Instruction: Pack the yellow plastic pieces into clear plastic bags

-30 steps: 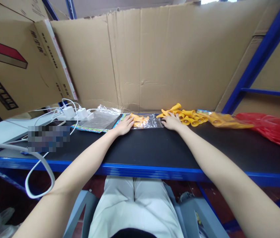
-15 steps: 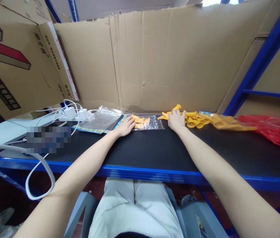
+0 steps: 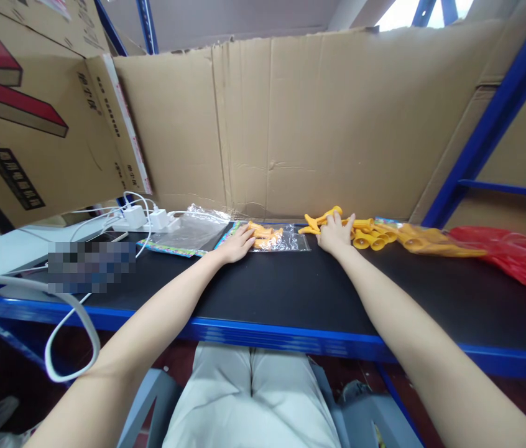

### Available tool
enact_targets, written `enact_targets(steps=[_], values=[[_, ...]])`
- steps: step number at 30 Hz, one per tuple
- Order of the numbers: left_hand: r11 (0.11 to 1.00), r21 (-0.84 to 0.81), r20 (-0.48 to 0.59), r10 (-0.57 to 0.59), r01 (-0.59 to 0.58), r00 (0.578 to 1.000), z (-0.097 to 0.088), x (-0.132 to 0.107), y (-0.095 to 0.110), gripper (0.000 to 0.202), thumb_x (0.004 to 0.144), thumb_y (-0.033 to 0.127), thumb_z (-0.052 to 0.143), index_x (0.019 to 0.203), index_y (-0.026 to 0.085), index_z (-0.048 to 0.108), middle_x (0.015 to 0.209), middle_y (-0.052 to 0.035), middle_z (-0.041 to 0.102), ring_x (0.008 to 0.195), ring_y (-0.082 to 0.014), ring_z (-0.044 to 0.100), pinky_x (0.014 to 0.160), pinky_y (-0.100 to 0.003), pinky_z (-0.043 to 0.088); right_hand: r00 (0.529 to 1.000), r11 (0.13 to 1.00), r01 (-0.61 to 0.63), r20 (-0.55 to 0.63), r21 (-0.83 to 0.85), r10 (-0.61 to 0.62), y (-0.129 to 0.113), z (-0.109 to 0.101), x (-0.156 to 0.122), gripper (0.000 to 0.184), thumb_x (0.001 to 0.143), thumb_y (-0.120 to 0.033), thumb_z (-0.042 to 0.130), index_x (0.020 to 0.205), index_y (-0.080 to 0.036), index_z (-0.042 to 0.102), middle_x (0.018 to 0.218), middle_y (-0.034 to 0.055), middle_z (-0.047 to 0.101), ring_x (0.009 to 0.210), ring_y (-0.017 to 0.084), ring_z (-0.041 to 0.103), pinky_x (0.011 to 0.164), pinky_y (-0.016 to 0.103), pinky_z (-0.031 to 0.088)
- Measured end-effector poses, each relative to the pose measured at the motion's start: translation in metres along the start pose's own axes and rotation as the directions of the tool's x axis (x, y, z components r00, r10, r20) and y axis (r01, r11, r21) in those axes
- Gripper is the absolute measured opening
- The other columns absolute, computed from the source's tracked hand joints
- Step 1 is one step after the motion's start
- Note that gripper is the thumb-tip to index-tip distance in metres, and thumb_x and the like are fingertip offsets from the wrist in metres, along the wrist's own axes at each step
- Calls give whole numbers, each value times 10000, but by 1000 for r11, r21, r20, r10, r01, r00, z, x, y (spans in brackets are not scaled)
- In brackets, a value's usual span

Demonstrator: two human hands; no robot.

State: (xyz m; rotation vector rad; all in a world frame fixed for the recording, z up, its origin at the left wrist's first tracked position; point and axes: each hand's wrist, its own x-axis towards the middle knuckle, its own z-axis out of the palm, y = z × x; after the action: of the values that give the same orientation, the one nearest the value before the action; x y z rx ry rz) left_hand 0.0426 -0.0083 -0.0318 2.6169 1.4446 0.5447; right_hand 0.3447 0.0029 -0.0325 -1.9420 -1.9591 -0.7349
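My left hand lies flat on a clear plastic bag with a colourful printed card end, its fingers stretched out. Inside that bag are orange-yellow plastic pieces, partly covered by the fingertips. My right hand rests on a loose pile of yellow plastic pieces, fingers spread apart. These pieces have a flared, cup-like round end; some show a branched, finger-like end. One yellow piece tilts up beside the fingers. What lies under the right palm is hidden.
Another clear bag lies left of my left hand. White chargers on a power strip, cables and a blurred-out item are farther left. To the right are a bag of yellow pieces and red plastic. Cardboard stands behind.
The view has shifted slightly. My right hand's fingers have spread wider on the yellow pile, and the pieces beside them have shifted slightly. My left hand stays on the bag.
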Motion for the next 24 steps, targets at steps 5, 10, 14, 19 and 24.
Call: enact_targets(steps=[5,10,14,19,24], values=[[1000,3,-4,2,-2,1000,0,0,0,596,900,448,163,1366,126,351,1508,-85,202,1395,-180,133,1132,-346,122,998,998,33,-58,45,-30,-5,-6,-4,302,815,-297,454,1003,-199,670,1193,123,503,1253,299,288,1024,636,3],[1000,11,8,2,-3,1000,-1,-1,1,609,905,449,156,1374,109,342,1507,-94,203,1397,-168,118,1133,-328,104,988,955,-106,-81,277,133,-11,-16,1,299,816,-364,463,889,-189,694,1107,117,549,1129,298,407,975,558,260],[1000,12,23,-6,5,1000,-2,-1,2,629,906,440,152,1383,68,325,1508,-121,189,1398,-170,112,1133,-313,88,917,751,-322,-8,577,400,-15,-26,9,319,770,-430,517,767,-163,692,942,101,618,990,277,512,857,438,398],[1000,5,13,-6,6,1000,-2,0,1,609,903,444,150,1374,109,341,1511,-93,190,1398,-170,117,1133,-327,108,836,232,-438,299,868,461,-25,-45,12,181,709,-326,600,651,-154,590,602,9,548,590,124,508,573,256,435],[1000,-1,3,-2,2,1000,-1,0,0,598,894,450,160,1364,132,349,1511,-80,193,1396,-183,126,1133,-340,117,834,54,-538,523,841,176,-35,-57,3,135,701,-172,594,646,-197,474,457,-51,368,401,61,297,368,211,308]])
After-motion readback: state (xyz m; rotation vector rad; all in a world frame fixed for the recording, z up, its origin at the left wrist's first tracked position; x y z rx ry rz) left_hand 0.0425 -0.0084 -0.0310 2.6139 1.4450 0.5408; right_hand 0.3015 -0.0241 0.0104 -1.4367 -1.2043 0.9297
